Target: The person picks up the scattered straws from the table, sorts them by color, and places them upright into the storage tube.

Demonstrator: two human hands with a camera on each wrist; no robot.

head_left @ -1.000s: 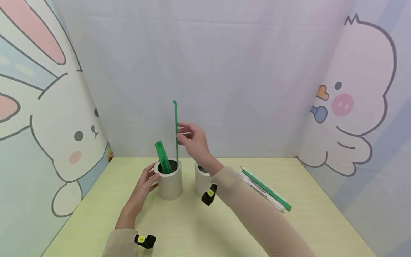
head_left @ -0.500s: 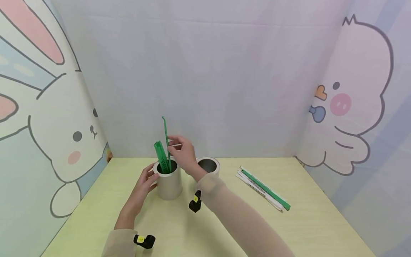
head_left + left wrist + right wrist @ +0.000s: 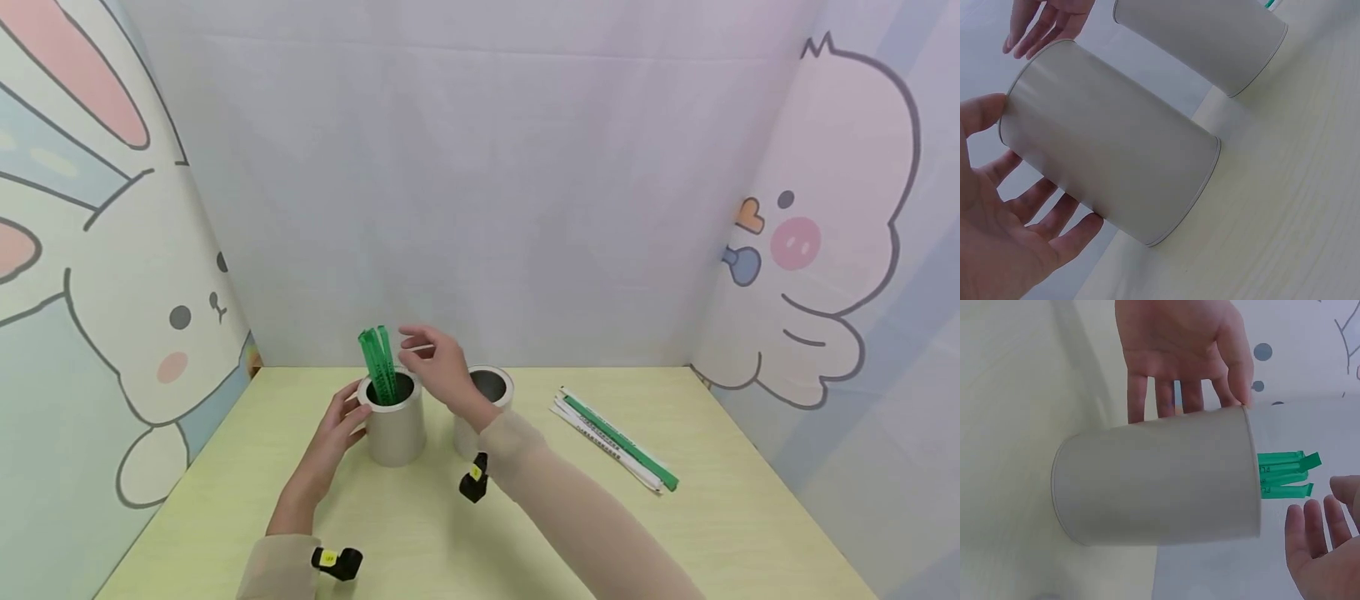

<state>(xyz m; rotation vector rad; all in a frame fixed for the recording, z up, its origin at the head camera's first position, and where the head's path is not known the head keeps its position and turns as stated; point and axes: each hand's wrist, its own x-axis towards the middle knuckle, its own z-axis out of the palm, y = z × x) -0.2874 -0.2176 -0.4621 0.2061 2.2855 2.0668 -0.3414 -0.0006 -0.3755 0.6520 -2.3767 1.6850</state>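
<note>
A light grey cylindrical holder [image 3: 396,433] stands upright on the table, with several slim green printed sticks [image 3: 378,367] leaning inside it, their tops above the rim. My left hand [image 3: 333,433] holds this holder from the left, thumb at the rim and fingers against its side, as the left wrist view shows. To the right of the green sticks, my right hand [image 3: 442,367] hovers above rim height, its fingers relaxed and nothing between them. In the right wrist view, the right hand's fingers [image 3: 1315,528] are apart from the green stick tops.
Right of the held holder stands a second grey holder [image 3: 487,392], its dark inside visible and partly covered by the right forearm. Farther right lie white sticks [image 3: 600,442] and a green stick [image 3: 622,442] on the table. Fabric walls stand behind and at both sides.
My right hand lowered a green stick into the left holder beside the others, let go of it and moved slightly right. My left hand stayed on the holder.
</note>
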